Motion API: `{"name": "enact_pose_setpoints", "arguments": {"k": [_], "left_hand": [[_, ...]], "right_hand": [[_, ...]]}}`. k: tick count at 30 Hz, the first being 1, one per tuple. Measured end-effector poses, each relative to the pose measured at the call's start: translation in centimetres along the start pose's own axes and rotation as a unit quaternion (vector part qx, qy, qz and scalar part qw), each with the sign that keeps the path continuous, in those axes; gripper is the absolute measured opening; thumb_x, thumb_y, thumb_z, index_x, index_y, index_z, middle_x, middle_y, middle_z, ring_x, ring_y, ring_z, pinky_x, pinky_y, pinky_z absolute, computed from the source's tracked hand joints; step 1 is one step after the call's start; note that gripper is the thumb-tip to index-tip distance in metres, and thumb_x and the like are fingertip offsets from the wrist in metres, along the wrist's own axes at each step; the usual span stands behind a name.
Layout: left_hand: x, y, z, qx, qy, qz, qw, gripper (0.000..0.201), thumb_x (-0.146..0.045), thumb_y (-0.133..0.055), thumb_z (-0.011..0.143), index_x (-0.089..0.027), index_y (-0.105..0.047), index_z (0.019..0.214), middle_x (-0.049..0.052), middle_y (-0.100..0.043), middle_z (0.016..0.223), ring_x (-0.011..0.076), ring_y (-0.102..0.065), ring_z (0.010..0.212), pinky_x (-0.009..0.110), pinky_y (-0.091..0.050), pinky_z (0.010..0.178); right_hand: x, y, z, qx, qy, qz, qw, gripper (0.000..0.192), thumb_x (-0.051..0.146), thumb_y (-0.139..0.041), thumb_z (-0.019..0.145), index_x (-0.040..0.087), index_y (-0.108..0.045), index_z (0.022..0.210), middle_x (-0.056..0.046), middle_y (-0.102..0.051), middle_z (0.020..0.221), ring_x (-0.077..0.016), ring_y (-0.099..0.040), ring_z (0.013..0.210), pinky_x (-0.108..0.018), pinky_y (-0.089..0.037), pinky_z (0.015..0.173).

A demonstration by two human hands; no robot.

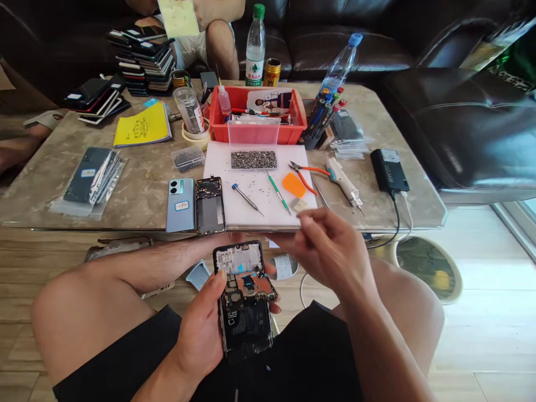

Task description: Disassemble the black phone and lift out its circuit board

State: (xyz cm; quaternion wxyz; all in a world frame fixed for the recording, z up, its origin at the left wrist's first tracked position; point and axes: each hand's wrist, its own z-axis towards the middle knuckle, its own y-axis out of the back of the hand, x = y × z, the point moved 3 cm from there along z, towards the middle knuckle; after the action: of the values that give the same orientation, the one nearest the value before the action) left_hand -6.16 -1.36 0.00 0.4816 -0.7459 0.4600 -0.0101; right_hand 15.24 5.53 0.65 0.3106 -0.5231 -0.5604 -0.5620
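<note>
My left hand [205,324] is wrapped round an opened smartphone [247,329] above my lap. Its back is off, and the black battery shows in the lower half. A circuit board [253,285] with copper-coloured patches lies tilted across the middle, sticking out past the right edge. My right hand [330,245] is raised at the table's front edge, thumb and fingers pinched together; what they hold, if anything, is too small to make out. Just beyond those fingertips sits a small beige block [300,205] on the white mat [218,156]. A blue phone back cover [180,206] stands beside a black phone frame [210,206].
On the mat lie a screwdriver [248,200], green tweezers-like tool [279,193], orange pick [293,185], cutting pliers [307,170] and a box of screws [253,160]. Behind are a red bin [257,134] and bottles. An electric screwdriver [344,183] lies right. Another person sits opposite.
</note>
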Motion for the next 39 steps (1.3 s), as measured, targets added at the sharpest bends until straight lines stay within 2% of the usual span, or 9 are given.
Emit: {"name": "enact_pose_setpoints", "arguments": {"k": [1,3,6,11,18,26,32,36,39], "left_hand": [[0.0,0.1,0.2,-0.018,-0.014,0.007,1.000,0.063,-0.066,-0.074,0.094,-0.012,-0.082,0.126,0.017,-0.083,0.110,0.0314,-0.079,0.095,0.039,-0.062,0.082],[0.1,0.3,0.7,-0.058,-0.051,0.030,0.997,0.059,-0.063,-0.072,0.097,-0.014,-0.081,0.128,0.015,-0.083,0.112,0.0315,-0.078,0.098,0.041,-0.062,0.087],[0.4,0.3,1.1,-0.101,-0.115,0.070,0.986,0.058,-0.062,-0.077,0.094,-0.018,-0.078,0.133,0.013,-0.083,0.115,0.0339,-0.076,0.109,0.044,-0.060,0.098],[0.9,0.7,0.9,-0.134,-0.165,0.129,0.969,0.062,-0.061,-0.087,0.088,-0.022,-0.075,0.135,0.010,-0.081,0.123,0.0357,-0.071,0.122,0.041,-0.059,0.097],[1.3,1.1,1.0,-0.126,-0.144,0.112,0.975,0.066,-0.076,-0.077,0.089,-0.018,-0.077,0.120,0.011,-0.080,0.114,0.0325,-0.073,0.112,0.041,-0.061,0.089],[1.1,0.6,1.1,-0.148,-0.167,0.107,0.969,0.051,-0.056,-0.083,0.093,-0.021,-0.077,0.130,0.010,-0.082,0.118,0.0316,-0.076,0.113,0.040,-0.062,0.094],[0.1,-0.4,0.2,-0.168,-0.156,0.112,0.967,0.057,-0.044,-0.085,0.093,-0.025,-0.071,0.145,0.010,-0.083,0.124,0.0343,-0.079,0.114,0.044,-0.065,0.095],[-0.3,-0.1,0.1,-0.204,-0.119,0.097,0.967,0.062,-0.044,-0.087,0.091,-0.025,-0.068,0.147,0.011,-0.083,0.126,0.0327,-0.083,0.102,0.042,-0.069,0.084],[-0.2,0.3,0.4,-0.225,-0.091,0.100,0.965,0.067,-0.050,-0.089,0.086,-0.022,-0.069,0.144,0.013,-0.084,0.115,0.0333,-0.084,0.090,0.041,-0.070,0.069]], "right_hand": [[-0.1,-0.3,-1.8,0.043,-0.036,0.091,0.994,0.035,0.058,-0.072,0.098,0.023,-0.070,0.097,0.000,-0.070,0.065,-0.0184,-0.064,0.057,-0.032,-0.053,0.060],[-0.4,-1.5,-5.1,0.119,-0.110,0.205,0.965,0.043,0.063,-0.078,0.094,0.023,-0.066,0.101,0.000,-0.072,0.067,-0.0162,-0.063,0.053,-0.027,-0.048,0.051],[-0.5,-3.7,-7.7,0.164,-0.170,0.282,0.930,0.049,0.064,-0.081,0.093,0.022,-0.065,0.113,-0.004,-0.079,0.081,-0.0160,-0.070,0.062,-0.025,-0.053,0.056],[0.2,-5.8,-7.0,0.150,-0.192,0.342,0.907,0.050,0.057,-0.092,0.082,0.022,-0.064,0.106,0.002,-0.075,0.079,-0.0144,-0.070,0.064,-0.026,-0.061,0.059],[-0.7,-6.2,-6.2,0.224,-0.253,0.393,0.855,0.054,0.052,-0.098,0.073,0.020,-0.063,0.099,0.003,-0.073,0.077,-0.0100,-0.066,0.053,-0.020,-0.055,0.049],[-1.2,-4.9,-5.6,0.228,-0.226,0.366,0.873,0.055,0.050,-0.099,0.076,0.021,-0.062,0.105,0.004,-0.072,0.080,-0.0110,-0.069,0.056,-0.019,-0.056,0.048],[-0.4,-3.8,-4.6,0.236,-0.165,0.335,0.897,0.057,0.031,-0.095,0.076,0.025,-0.056,0.118,0.005,-0.074,0.095,-0.0114,-0.073,0.062,-0.023,-0.060,0.056],[-0.1,-2.9,-2.8,0.253,-0.083,0.306,0.914,0.051,0.025,-0.087,0.082,0.025,-0.056,0.122,0.004,-0.077,0.099,-0.0118,-0.072,0.075,-0.023,-0.057,0.065],[0.6,-2.2,-0.9,0.299,-0.021,0.236,0.924,0.042,0.024,-0.084,0.084,0.023,-0.061,0.119,0.002,-0.078,0.097,-0.0143,-0.074,0.086,-0.025,-0.055,0.075]]}}
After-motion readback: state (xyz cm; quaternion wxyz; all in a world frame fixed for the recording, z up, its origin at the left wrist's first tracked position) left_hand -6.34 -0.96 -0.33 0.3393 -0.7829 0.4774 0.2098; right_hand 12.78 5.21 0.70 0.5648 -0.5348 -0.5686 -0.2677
